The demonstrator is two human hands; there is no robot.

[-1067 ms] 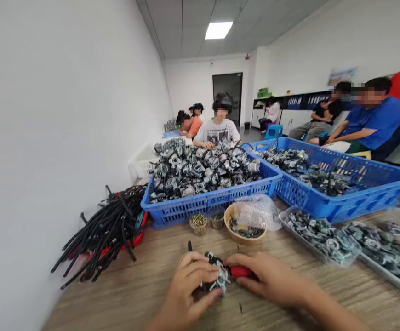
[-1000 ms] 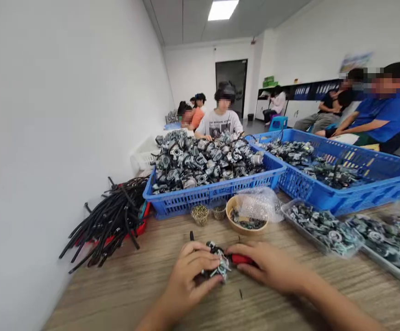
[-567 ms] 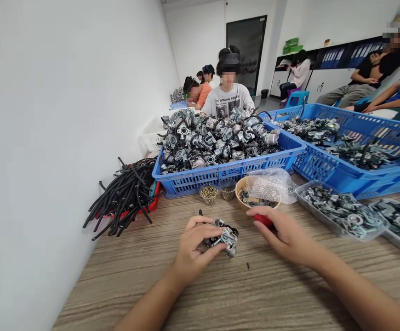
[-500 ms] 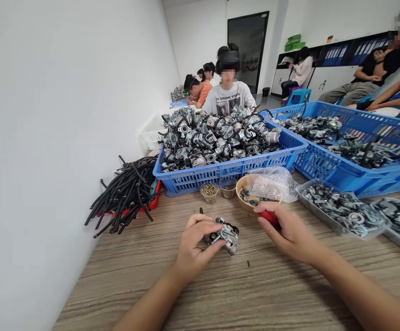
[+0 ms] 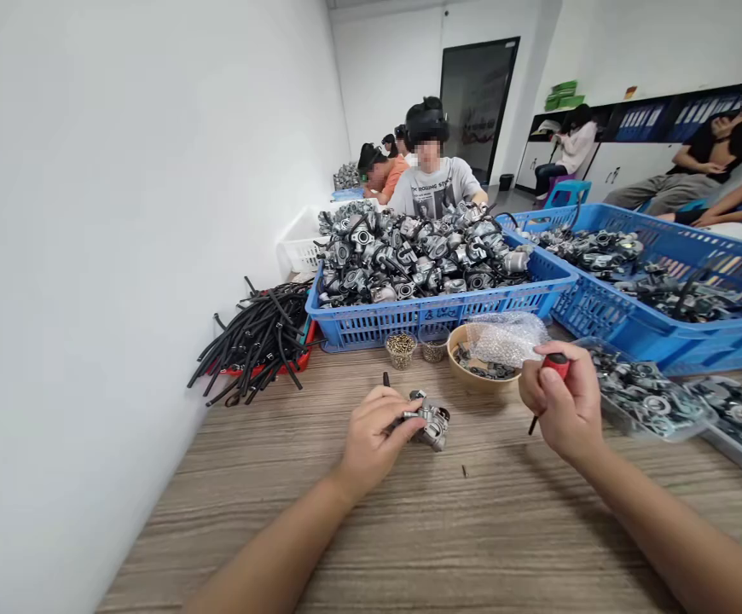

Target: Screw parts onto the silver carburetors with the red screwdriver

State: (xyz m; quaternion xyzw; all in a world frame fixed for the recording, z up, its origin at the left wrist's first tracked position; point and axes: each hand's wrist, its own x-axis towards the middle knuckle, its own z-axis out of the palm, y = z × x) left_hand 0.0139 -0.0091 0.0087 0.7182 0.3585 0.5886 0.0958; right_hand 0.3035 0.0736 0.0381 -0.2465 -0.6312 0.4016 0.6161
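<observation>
My left hand (image 5: 374,437) pinches a small metal carburetor (image 5: 433,425) just above or on the wooden table; the fingers cover its left side. A short black tube end (image 5: 385,379) sticks up behind that hand. In my right hand (image 5: 566,409) is a screwdriver (image 5: 556,364) with a red and black handle, its dark shaft pointing down and slightly left, apart from the carburetor. A small screw (image 5: 465,471) lies on the table between my hands. Behind them stand a cup of brass-coloured screws (image 5: 401,348), a second cup of small parts (image 5: 433,348) and a tan bowl (image 5: 483,384) of metal pieces.
A blue crate (image 5: 377,328) heaped with carburetors stands at the back, with another blue crate (image 5: 684,337) to its right. Black hoses (image 5: 256,341) fill a red tray at left. Bubble wrap (image 5: 505,337) overhangs the bowl. Plastic trays of parts (image 5: 649,396) sit at right. A person (image 5: 438,183) sits opposite.
My right hand has moved right, away from the bowl's front, and turned the screwdriver so its shaft points down. My left hand still holds the carburetor, now tilted differently. The camera view has shifted slightly.
</observation>
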